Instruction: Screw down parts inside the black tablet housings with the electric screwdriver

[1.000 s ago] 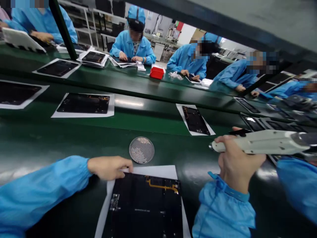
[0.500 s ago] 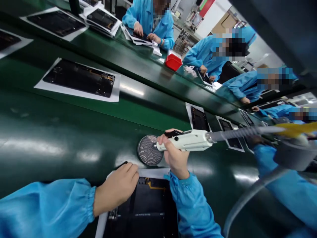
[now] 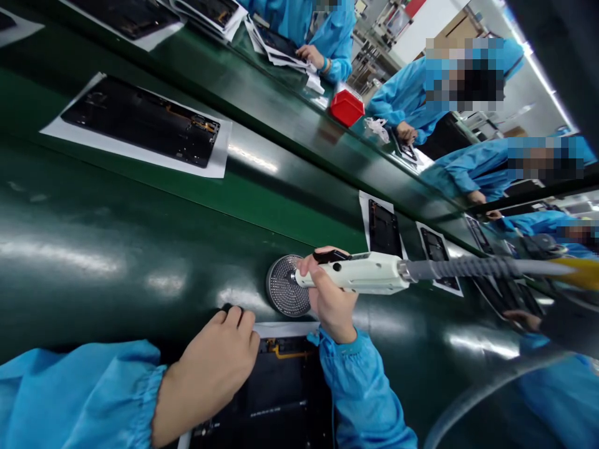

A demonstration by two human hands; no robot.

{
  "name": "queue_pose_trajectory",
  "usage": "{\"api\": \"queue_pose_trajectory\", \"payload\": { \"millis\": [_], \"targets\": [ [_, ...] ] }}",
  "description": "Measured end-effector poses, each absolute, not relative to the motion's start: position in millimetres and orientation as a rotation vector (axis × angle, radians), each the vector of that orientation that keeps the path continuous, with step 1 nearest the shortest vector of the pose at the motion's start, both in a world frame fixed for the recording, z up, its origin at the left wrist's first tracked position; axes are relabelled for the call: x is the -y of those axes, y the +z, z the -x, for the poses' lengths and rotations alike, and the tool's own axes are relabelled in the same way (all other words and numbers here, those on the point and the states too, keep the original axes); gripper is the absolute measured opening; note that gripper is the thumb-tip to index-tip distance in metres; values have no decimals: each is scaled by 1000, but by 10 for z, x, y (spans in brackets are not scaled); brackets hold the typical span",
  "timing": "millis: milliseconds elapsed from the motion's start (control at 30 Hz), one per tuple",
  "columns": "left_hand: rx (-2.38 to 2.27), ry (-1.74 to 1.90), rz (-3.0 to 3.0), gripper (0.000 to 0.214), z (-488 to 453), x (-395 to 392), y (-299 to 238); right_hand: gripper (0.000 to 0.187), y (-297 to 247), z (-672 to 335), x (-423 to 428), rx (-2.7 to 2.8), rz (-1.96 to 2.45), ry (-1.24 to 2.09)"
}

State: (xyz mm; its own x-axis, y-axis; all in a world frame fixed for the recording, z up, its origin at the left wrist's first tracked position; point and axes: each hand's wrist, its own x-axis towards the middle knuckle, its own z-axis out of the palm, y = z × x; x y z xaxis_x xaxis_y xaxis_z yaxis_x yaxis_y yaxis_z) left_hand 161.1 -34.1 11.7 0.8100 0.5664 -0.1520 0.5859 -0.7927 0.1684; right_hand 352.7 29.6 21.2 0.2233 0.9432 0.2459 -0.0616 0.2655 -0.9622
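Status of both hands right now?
Left hand: fingers curled, small black item at fingertips; cannot tell if held.
Right hand: closed, holding a white power screwdriver.

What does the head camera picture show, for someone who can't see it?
A right hand holds a white electric screwdriver over a round metal mesh disc on a green belt. The left hand rests by a black panel on white paper, and people in blue coats work beyond.
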Motion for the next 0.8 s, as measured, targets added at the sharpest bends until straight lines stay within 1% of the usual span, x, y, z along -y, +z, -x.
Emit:
{"api": "queue_pose_trajectory", "payload": {
  "millis": [200, 433, 600, 700, 800],
  "targets": [
    [-805, -62, -2816, 12, -1633, 326, 114, 18, 166, -3590, -285, 1103, 1031, 927],
    [-848, 160, -2889, 6, -1671, 340, 76, 17, 150, -3631, -252, 1119, 1064, 908],
    [-866, 372, -2944, 13, -1716, 303, -29, 16, 121, -3658, -245, 1124, 1093, 880],
    [-846, 443, -2925, 13, -1726, 237, -64, 19, 227, -3702, -227, 1125, 1074, 870],
    [-832, 436, -2895, 15, -1720, 178, -48, 22, 458, -3760, -122, 1114, 988, 847]
  ]
}}
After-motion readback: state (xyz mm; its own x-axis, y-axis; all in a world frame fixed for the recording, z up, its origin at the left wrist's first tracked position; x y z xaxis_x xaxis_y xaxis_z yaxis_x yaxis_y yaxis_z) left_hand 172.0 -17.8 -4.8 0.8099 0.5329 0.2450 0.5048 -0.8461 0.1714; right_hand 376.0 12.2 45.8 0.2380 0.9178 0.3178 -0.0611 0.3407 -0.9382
